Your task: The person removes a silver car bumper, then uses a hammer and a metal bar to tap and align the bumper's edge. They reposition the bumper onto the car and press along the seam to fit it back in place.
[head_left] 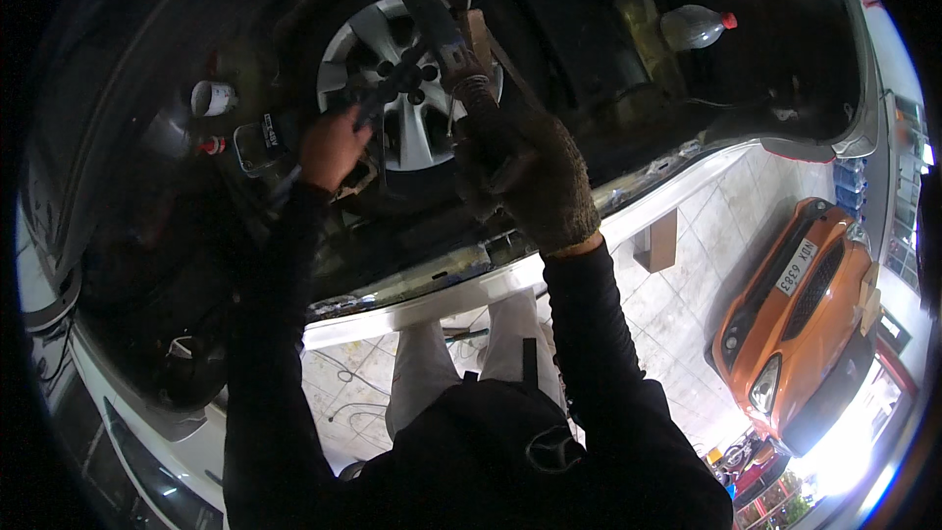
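In a car trunk's well lies a silver alloy wheel (412, 137). My bare left hand (334, 147) is closed on a dark elongated tool (385, 88) over the wheel's left half. My right hand (525, 182), in a brown knitted glove, grips a long dark metal assembly with a coiled spring (471, 90) at the wheel's right side; a brown block (476, 34) sits beside that assembly's shaft. Left of the wheel are a white cup (211, 98) and a clear plastic container (253, 162) with a dark label.
A clear bottle with a red cap (697, 27) lies at upper right in the trunk. The white sill (392, 319) runs before my legs. On the tiled floor (726, 196) are a brown box (655, 240), hoses and, at right, an orange car (795, 314).
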`<state>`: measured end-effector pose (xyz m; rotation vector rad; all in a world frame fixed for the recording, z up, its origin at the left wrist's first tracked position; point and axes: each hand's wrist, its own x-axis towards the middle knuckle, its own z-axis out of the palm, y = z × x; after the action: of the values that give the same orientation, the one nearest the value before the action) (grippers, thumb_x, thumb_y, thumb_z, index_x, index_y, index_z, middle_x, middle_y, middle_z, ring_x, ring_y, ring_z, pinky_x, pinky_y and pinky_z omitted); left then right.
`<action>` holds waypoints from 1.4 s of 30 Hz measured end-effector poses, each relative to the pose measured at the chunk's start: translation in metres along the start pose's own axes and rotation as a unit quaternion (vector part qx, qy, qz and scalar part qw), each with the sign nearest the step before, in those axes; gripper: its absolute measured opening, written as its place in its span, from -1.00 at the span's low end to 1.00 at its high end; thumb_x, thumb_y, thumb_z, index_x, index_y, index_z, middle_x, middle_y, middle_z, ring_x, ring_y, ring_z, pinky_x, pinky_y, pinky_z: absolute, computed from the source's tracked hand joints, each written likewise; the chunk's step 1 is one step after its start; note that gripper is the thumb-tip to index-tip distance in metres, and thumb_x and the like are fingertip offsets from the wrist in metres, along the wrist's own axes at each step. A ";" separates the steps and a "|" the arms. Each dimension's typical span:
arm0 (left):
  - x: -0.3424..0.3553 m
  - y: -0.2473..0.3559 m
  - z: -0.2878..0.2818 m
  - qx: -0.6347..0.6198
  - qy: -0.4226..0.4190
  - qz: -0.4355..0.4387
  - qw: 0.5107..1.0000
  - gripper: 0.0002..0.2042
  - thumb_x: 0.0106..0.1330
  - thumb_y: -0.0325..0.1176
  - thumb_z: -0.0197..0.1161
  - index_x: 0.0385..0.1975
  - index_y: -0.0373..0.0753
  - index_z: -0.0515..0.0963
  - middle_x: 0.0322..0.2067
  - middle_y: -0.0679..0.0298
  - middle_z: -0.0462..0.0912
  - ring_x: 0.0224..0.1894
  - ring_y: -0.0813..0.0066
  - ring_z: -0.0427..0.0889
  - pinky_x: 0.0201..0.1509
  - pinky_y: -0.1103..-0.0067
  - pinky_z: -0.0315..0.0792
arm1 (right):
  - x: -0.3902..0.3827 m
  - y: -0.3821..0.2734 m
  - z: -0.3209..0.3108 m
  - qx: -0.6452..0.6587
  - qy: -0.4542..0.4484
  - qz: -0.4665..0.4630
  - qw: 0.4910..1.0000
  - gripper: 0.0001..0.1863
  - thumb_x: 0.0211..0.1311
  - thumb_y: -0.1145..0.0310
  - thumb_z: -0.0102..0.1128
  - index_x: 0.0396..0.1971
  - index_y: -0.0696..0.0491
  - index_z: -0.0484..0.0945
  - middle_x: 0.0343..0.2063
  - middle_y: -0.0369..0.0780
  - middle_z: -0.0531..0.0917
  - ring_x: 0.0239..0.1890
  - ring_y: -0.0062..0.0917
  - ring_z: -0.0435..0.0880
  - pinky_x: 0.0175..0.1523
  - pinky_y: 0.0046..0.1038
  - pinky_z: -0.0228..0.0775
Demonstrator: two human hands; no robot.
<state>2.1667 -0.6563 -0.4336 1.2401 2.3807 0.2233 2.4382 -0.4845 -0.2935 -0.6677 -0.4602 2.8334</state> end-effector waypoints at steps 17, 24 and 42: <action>-0.123 0.048 0.164 -0.069 -0.016 -0.036 0.997 -0.67 0.32 -0.24 0.30 0.03 -0.20 0.61 -0.17 0.02 0.74 -0.12 -0.03 0.72 -0.02 0.13 0.58 | 0.034 0.112 -0.066 -0.234 0.145 0.090 0.957 -0.58 0.37 0.41 0.24 0.21 0.05 0.54 0.12 -0.02 0.60 0.09 -0.19 0.65 0.10 -0.25 0.56; -0.165 0.081 0.116 -0.068 0.003 0.092 0.993 -0.72 0.24 -0.17 0.39 -0.27 -0.29 0.71 -0.31 -0.01 0.73 -0.26 -0.03 0.70 -0.15 0.23 0.60 | 0.077 0.174 -0.098 -0.694 0.009 -0.057 0.718 -0.61 0.36 0.18 0.26 0.11 0.01 0.58 -0.06 0.02 0.59 0.03 -0.08 0.64 0.02 -0.20 0.55; -0.180 0.070 0.069 -0.114 -0.029 -0.014 0.993 -0.55 0.16 -0.35 0.47 0.09 -0.21 0.60 -0.07 0.00 0.72 -0.01 -0.07 0.67 0.09 0.20 0.56 | 0.157 0.214 -0.142 -0.769 0.239 0.140 0.576 -0.50 0.40 -0.06 0.09 0.09 -0.02 0.67 0.02 0.02 0.73 0.04 -0.09 0.75 0.10 -0.08 0.59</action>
<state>2.3391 -0.7654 -0.4160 1.0910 2.2484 0.4312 2.3410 -0.6080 -0.5504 -1.6651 -2.8195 1.4323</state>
